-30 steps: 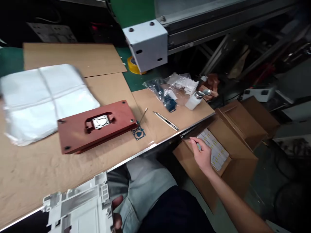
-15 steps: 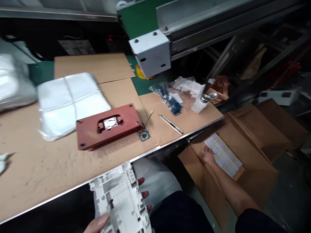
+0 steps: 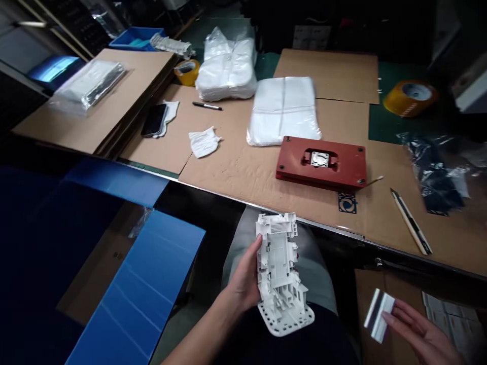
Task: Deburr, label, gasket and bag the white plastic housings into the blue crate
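Note:
My left hand [image 3: 245,281] is wrapped round a white plastic housing [image 3: 279,258] with ribs and slots, held over my lap below the table edge. Its fingers behind the part are mostly hidden. At lower right my right hand [image 3: 416,327] pinches a small flat white piece with a dark stripe [image 3: 379,315]; its exact kind I cannot make out. That hand is above an open cardboard box [image 3: 371,281], in which white pieces [image 3: 452,319] lie in rows. On the table ahead sits a red fixture block [image 3: 304,172] with a metal square plate [image 3: 320,159] in its recess.
Beside the block are a dark fan-shaped gasket [image 3: 347,204], a cotton swab [image 3: 375,181] and a utility knife [image 3: 410,220]. Behind lie bagged white sheets [image 3: 283,109] and yellow tape [image 3: 411,98]. To the left are a phone [image 3: 154,120], cardboard stack [image 3: 114,96] and blue panel [image 3: 152,284].
My right hand has come up out of the cardboard box with a striped white piece. My view has turned left, and the white housing now shows whole in my left hand.

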`<control>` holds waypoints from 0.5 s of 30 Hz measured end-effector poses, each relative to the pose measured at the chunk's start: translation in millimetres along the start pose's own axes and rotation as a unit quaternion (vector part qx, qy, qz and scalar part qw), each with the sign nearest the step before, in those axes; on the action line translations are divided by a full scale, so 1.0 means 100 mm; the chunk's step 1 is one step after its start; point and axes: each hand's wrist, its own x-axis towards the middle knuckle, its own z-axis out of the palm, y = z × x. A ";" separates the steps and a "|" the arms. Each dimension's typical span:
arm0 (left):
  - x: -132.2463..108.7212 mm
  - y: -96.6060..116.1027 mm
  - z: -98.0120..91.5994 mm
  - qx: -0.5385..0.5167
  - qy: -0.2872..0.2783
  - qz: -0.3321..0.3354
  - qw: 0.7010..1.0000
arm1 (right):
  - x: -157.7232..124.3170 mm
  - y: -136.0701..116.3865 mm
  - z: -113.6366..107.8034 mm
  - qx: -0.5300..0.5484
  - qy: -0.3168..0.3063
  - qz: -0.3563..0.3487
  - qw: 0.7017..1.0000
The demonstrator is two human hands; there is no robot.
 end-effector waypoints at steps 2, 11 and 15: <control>-0.01 -0.01 0.01 0.013 0.038 0.021 0.999 | -0.24 -0.54 0.28 0.002 -0.126 -0.029 0.992; -0.14 -0.13 0.03 0.085 0.106 0.157 0.978 | -0.70 -1.93 1.63 -0.215 -0.100 -0.338 0.911; -0.11 -0.12 -0.04 0.048 0.103 0.131 0.985 | -0.77 -1.81 1.72 -0.200 -0.074 -0.376 0.902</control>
